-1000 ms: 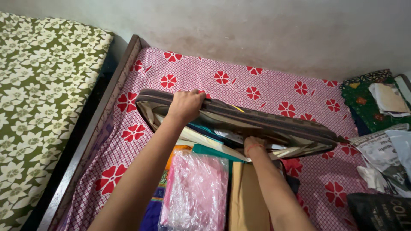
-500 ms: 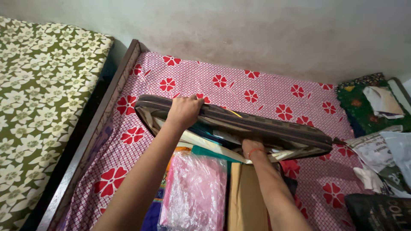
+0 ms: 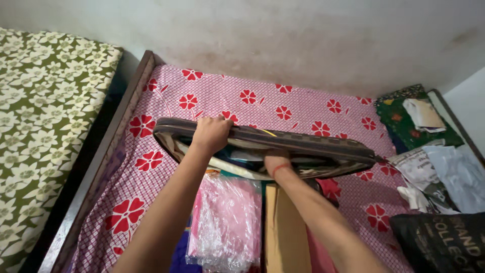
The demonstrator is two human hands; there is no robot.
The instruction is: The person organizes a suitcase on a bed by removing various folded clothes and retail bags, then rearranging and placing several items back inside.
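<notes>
A brown suitcase lies on a bed with its lid half lowered. My left hand grips the lid's upper edge near its left end. My right hand, with a red thread on the wrist, reaches under the lid into the case, its fingers hidden among folded cloth and papers. Inside the case, nearer me, lie a pink garment in a clear plastic bag and a flat tan paper packet.
The bed has a pink sheet with red flowers and a dark wooden frame. A green floral mattress lies left. At the right sit a green cloth with papers, plastic bags and a black bag. A wall stands behind.
The lid has come down lower over the case. My right hand has pushed further under it, and the view has shifted slightly right.
</notes>
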